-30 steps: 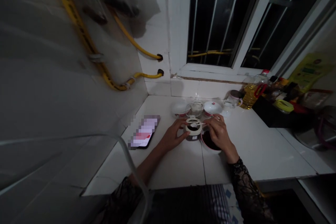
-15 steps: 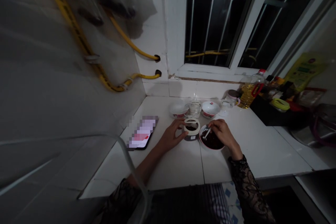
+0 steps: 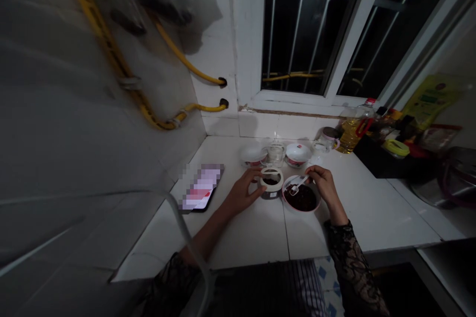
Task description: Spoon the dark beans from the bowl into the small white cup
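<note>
My left hand is wrapped round the side of a small jar with a white rim and dark contents, standing on the white counter. Just right of the jar sits a white bowl holding dark food. My right hand pinches the handle of a small white spoon, whose scoop hangs over the bowl's left part.
Behind the jar stand two white bowls, a glass and a small cup. A phone lies to the left. An oil bottle, a dark tray of jars and a pot fill the right.
My right hand left the jar's rim, dipped into the bowl with the spoon, then drew back to the right, lifting the spoon's scoop above the food. My left hand stays on the jar.
</note>
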`<state>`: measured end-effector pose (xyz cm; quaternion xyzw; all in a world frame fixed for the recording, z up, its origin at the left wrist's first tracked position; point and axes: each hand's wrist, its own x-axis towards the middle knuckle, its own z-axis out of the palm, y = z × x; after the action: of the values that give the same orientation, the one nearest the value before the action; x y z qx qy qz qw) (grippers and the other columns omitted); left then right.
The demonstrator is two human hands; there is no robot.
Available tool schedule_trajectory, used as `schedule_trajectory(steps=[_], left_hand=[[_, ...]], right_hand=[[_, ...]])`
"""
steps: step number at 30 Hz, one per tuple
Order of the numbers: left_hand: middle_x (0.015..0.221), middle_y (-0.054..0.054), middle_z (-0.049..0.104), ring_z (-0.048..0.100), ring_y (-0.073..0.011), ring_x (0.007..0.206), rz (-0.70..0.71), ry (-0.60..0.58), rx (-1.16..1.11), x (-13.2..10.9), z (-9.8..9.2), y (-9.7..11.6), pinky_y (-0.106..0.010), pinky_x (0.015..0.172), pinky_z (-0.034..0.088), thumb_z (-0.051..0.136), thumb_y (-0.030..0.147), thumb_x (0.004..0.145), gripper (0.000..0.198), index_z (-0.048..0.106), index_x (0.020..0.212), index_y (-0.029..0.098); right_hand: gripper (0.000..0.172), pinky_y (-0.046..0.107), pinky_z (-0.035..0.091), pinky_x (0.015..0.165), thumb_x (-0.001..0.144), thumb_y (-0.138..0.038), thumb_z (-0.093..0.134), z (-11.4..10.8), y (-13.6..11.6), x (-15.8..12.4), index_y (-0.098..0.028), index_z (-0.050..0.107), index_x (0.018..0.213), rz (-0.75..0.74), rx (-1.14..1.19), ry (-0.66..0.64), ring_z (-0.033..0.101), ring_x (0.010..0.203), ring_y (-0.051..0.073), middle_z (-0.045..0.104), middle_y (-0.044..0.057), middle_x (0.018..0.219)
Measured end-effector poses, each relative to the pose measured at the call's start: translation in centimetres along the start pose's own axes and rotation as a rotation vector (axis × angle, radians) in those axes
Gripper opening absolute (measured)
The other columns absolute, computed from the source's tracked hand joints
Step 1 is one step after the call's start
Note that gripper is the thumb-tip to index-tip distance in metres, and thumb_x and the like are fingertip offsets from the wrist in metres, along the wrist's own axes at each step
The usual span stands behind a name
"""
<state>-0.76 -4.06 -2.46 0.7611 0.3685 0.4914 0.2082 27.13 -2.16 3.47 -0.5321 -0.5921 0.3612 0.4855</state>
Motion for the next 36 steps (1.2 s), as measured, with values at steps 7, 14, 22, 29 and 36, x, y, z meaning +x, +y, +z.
schedule_trajectory(steps=[7,14,22,29,36], left_hand=[[0.13,-0.012,0.063,0.063,-0.0263,0.122,-0.011,-0.004,-0.01,0.0,0.0,0.2,-0.037,0.086,0.061,0.065,0.034,0.09,0.025,0.06,0.112,0.023],[0.13,-0.013,0.063,0.063,-0.0263,0.122,-0.009,-0.002,-0.007,0.1,0.0,0.1,-0.037,0.086,0.061,0.066,0.036,0.09,0.025,0.06,0.111,0.023],[0.13,-0.012,0.062,0.063,-0.0257,0.122,-0.011,-0.007,-0.006,0.0,-0.1,0.3,-0.036,0.087,0.06,0.064,0.035,0.091,0.025,0.06,0.112,0.023],[0.13,-0.012,0.062,0.063,-0.0252,0.121,-0.019,-0.002,-0.014,0.0,-0.1,0.1,-0.037,0.088,0.061,0.065,0.034,0.09,0.025,0.06,0.112,0.023],[0.13,-0.011,0.063,0.063,-0.0251,0.121,-0.001,0.001,-0.008,0.0,0.1,0.1,-0.037,0.087,0.06,0.064,0.034,0.091,0.025,0.06,0.114,0.024]], right_hand=[[0.018,0.031,0.044,0.06,0.063,-0.038,0.055,0.1,0.3,0.1,-0.023,0.065,0.066,0.008,-0.034,0.044,0.055,0.053,0.018,0.059,-0.002,0.048],[0.02,0.031,0.043,0.06,0.061,-0.04,0.055,0.1,0.7,0.3,-0.023,0.063,0.065,0.03,-0.015,0.053,0.054,0.052,0.018,0.058,-0.001,0.048],[0.018,0.031,0.043,0.06,0.059,-0.039,0.058,0.0,0.4,0.4,-0.023,0.064,0.063,0.058,0.073,0.063,0.051,0.051,0.017,0.058,-0.002,0.045],[0.021,0.032,0.048,0.066,0.068,-0.043,0.063,1.2,-0.4,0.4,-0.022,0.066,0.073,-0.039,0.143,0.114,0.058,0.058,0.018,0.065,-0.001,0.055],[0.022,0.04,0.048,0.086,0.093,-0.035,0.051,3.6,-1.5,-1.1,-0.024,0.07,0.09,-0.52,-0.186,0.055,0.064,0.083,0.023,0.073,0.005,0.081]])
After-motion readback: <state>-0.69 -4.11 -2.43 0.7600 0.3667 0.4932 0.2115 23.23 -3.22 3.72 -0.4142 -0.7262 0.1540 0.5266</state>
